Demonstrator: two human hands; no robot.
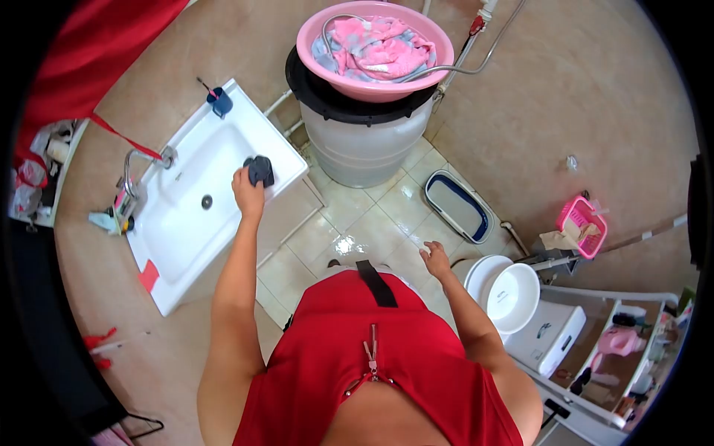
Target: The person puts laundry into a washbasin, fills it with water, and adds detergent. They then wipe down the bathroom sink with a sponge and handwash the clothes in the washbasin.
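My left hand point(248, 195) is at the right edge of the white sink point(186, 192), with its fingers closed on a dark cloth-like object point(259, 171). The object is bunched up near the rim. To the right, my right hand point(435, 260) hangs in the air over the tiled floor, fingers apart and holding nothing. It is nearest to the stacked white basins point(513, 299) and the collapsible tub point(460, 207).
A pink basin point(309, 56) of wet-looking pink and grey fabric rests on a large lidded barrel point(364, 149). A blue cup point(220, 102) stands on the sink's back corner. The faucet point(132, 171) is at left. A pink basket point(581, 227) and a shelf cart point(595, 401) are at right.
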